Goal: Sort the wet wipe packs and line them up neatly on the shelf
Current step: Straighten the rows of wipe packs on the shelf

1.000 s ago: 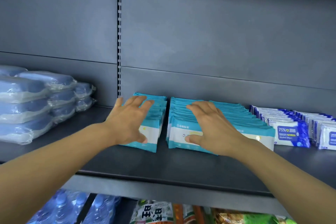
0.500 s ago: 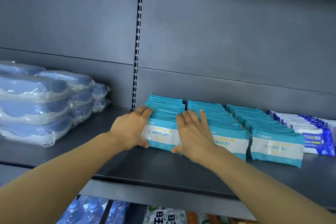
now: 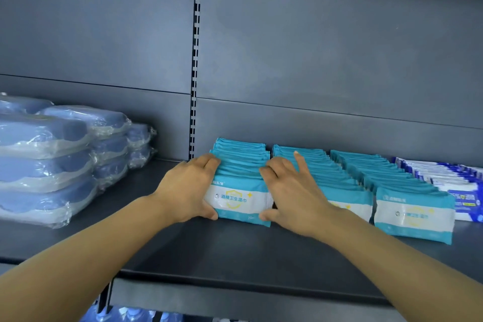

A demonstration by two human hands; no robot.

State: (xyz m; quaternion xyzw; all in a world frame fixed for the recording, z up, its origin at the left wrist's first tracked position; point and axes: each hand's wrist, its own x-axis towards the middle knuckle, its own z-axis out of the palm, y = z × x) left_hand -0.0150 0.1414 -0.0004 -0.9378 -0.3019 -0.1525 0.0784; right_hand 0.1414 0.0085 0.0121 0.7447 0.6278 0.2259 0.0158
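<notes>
Three rows of teal-and-white wet wipe packs stand upright on the dark shelf (image 3: 235,256): a left row (image 3: 239,198), a middle row (image 3: 347,206) and a right row (image 3: 414,213). My left hand (image 3: 187,188) grips the left side of the left row, fingers curled over the pack tops and thumb under the front pack. My right hand (image 3: 290,191) clasps the same row's right side, in the gap to the middle row, fingers bent over the tops and thumb at the front pack's lower corner.
Stacks of blue plastic-wrapped bundles (image 3: 52,162) fill the shelf's left end. Blue-and-white wipe packs (image 3: 454,183) line the far right. A slotted upright (image 3: 194,73) runs up the grey back panel. Water bottles (image 3: 130,315) show on the shelf below.
Both hands left the tops of two rows and closed around the left row, one at each side. The view shifted left, so the rows sit further right in frame.
</notes>
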